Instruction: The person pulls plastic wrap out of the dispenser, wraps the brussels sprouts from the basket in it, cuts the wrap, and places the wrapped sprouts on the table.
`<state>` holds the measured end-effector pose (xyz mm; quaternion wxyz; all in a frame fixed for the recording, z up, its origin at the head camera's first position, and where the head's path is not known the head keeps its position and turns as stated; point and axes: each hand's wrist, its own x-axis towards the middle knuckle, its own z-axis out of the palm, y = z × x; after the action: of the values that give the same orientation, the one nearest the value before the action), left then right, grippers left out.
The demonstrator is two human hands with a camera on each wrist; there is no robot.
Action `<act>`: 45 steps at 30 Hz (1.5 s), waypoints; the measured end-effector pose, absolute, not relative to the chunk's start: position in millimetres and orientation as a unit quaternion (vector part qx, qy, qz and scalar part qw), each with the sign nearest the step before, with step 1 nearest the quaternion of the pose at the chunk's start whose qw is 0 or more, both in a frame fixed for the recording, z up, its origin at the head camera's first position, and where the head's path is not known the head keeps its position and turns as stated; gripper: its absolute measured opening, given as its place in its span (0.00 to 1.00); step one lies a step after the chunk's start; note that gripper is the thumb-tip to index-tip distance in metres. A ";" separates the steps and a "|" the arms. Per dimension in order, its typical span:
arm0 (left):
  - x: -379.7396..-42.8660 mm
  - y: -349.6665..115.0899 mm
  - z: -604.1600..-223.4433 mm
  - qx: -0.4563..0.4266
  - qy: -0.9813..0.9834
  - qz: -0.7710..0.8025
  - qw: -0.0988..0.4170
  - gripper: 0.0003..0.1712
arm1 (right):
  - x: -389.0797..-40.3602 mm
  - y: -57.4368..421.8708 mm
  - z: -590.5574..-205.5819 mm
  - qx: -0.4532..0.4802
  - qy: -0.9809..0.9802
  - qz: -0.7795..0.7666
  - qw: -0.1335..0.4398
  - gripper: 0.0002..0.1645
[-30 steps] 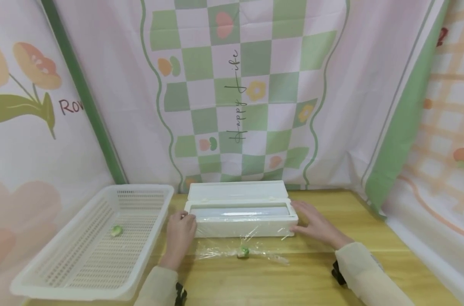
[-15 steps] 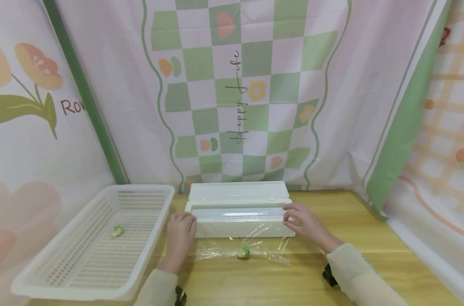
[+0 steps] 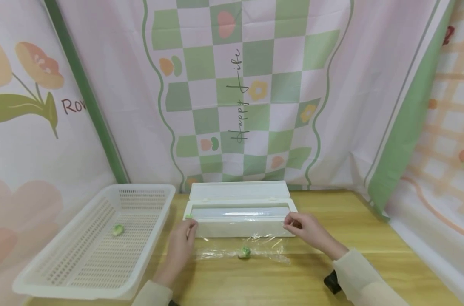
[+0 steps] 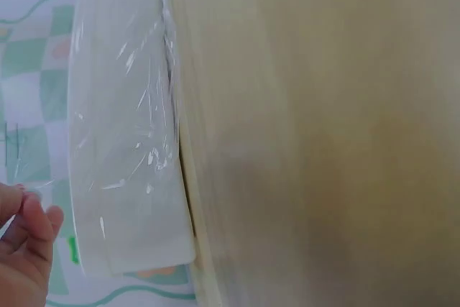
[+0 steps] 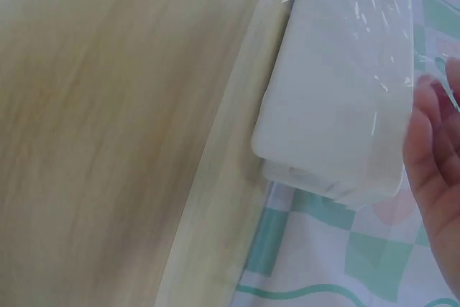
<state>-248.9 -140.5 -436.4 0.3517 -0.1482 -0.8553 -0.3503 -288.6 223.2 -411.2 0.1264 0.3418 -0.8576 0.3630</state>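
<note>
A white cling film box [image 3: 241, 229] stands on the table with its lid raised and a roll inside. Clear cling film [image 4: 129, 70] runs down over its front onto the table, covering a small green-and-white vegetable like a Brussels sprout [image 3: 246, 251]. At the box's left front corner my left hand [image 3: 181, 246] pinches the film between thumb and fingers; in the left wrist view a strand of it shows at the fingertips [image 4: 29, 193]. By the right front corner my right hand [image 3: 312, 231] has curled fingers pinching the film, which is faint in the right wrist view.
Left of the box, a white perforated basket [image 3: 134, 272] holds another such vegetable [image 3: 118, 230]. A light green piece [image 3: 188, 216] sits at the box's left end. Patterned curtains [image 3: 216, 106] hang behind and along both sides of the wooden table [image 3: 254, 284].
My right hand has come from the box's right end to its front corner. The left hand has slid slightly down and forward off the left end, uncovering the light green piece.
</note>
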 end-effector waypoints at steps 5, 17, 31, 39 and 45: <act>-240.5 -136.6 -437.2 -0.157 -0.829 -0.438 0.312 0.05 | -283.1 224.4 -410.2 0.347 -0.840 0.409 0.080 0.05; -220.8 -141.8 -440.7 -0.204 -0.822 -0.413 0.334 0.07 | -273.2 235.5 -406.1 0.384 -0.824 0.416 0.015 0.04; -203.3 -149.8 -446.5 -0.237 -0.834 -0.397 0.300 0.17 | -263.9 246.1 -405.6 0.445 -0.788 0.418 -0.081 0.03; -195.9 -154.5 -445.1 -0.247 -0.876 -0.351 0.219 0.14 | -259.3 247.4 -411.0 0.474 -0.784 0.385 -0.113 0.05; -190.3 -159.7 -439.5 -0.261 -0.900 -0.330 0.115 0.07 | -253.4 245.8 -411.4 0.466 -0.789 0.375 -0.140 0.06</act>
<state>-190.3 -159.7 -439.5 0.1149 -0.2614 -0.8998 -0.3298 -253.4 245.8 -411.4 -0.1396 0.4664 -0.7891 0.3746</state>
